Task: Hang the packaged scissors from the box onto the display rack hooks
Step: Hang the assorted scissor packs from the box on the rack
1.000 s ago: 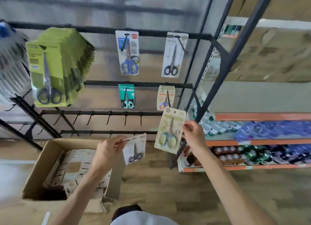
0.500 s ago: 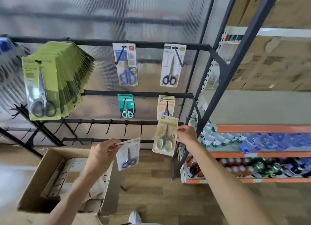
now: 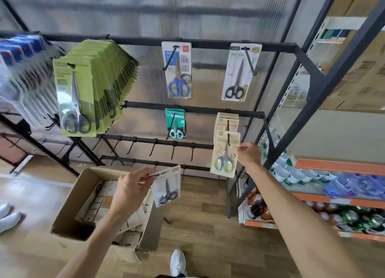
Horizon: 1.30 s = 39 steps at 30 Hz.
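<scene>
Rack (image 3: 187, 43): black bars and hooks; printing on the hung packs is too blurred to read.
Box (image 3: 68, 211): open cardboard, on the floor below the rack, packs inside.
Cream pack (image 3: 224, 155): blue-handled scissors, its hole on a hook at the rack's right end, in front of matching packs.
White pack (image 3: 166, 189): dark-handled scissors, below the rack, above the box.
Right hand (image 3: 249, 154): pinches the cream pack's right edge.
Left hand (image 3: 130, 188): pinches the white pack's top.

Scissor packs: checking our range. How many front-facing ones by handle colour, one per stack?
Dark handles: 3 (lime-green pack, tall white pack, white pack in left hand)
Blue handles: 1 (blue-printed pack)
Mint handles: 1 (teal pack)
Pale-blue handles: 1 (beige pack in right hand)
Total: 6; blue stack unreadable
</scene>
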### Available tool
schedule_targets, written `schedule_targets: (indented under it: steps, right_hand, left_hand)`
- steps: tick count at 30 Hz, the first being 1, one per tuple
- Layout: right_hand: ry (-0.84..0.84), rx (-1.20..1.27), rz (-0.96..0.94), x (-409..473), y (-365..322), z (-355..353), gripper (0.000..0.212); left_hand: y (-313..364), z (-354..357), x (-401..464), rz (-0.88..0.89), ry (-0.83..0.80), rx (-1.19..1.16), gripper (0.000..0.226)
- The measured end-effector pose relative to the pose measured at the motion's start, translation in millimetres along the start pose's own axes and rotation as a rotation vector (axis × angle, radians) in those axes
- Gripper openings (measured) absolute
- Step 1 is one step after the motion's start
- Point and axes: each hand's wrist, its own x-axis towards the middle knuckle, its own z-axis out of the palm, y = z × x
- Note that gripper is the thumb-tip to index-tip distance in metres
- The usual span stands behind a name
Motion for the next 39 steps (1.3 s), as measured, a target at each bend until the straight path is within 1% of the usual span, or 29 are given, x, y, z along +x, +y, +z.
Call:
schedule_targets:
  steps: [6,10,12,13,14,16,18,19,21,23,24,26,29,34,39]
  right_hand:
    - [0.011,-0.07,0.004,34,-27,12,0.019]
    - [0.055,0.005,0.066,48,-41,21,0.03]
    - [0.085,0.079,0.08,39,-43,24,0.035]
    - [0.072,0.095,0.073,30,-38,26,0.034]
    - [0.039,0.111,0.062,11,-27,28,0.031]
    - [-0.082,0.109,0.048,-40,12,38,0.029]
    - [-0.267,0.111,0.035,-93,52,46,0.017]
    - [-0.352,0.121,0.001,-115,61,46,0.015]
    - [-0.451,0.139,-0.086,-147,56,38,0.022]
    - [-0.481,0.19,-0.175,-173,30,23,0.031]
    - [-0.475,0.214,-0.224,-181,22,17,0.034]
    - [-0.442,0.241,-0.29,-196,6,8,0.032]
    - [-0.332,0.29,-0.288,-203,3,-6,0.028]
    - [-0.235,0.243,-0.366,-201,6,-32,0.033]
    - [-0.16,0.254,-0.439,-211,1,-39,0.024]
  left_hand:
    - [7,-12,-5,-0.035,0.046,0.013,0.02]
    - [7,-20,-11,-0.058,0.068,0.007,0.019]
    - [6,-21,-14,-0.062,0.063,0.003,0.018]
    - [6,-20,-16,-0.067,0.064,-0.006,0.018]
    - [5,-20,-18,-0.06,0.063,-0.018,0.018]
    - [1,-18,-24,-0.003,0.029,-0.017,0.02]
    - [0,-12,-24,0.038,-0.021,-0.003,0.023]
    - [1,-9,-22,0.045,-0.038,-0.005,0.023]
    - [6,-3,-14,0.075,-0.059,-0.03,0.02]
    - [16,1,-3,0.102,-0.088,-0.05,0.015]
    - [22,4,2,0.12,-0.096,-0.064,0.014]
    - [31,10,9,0.157,-0.095,-0.101,0.011]
    - [44,19,14,0.19,-0.08,-0.152,0.011]
    - [60,24,9,0.224,-0.052,-0.221,0.025]
    - [83,22,2,0.255,-0.045,-0.259,0.027]
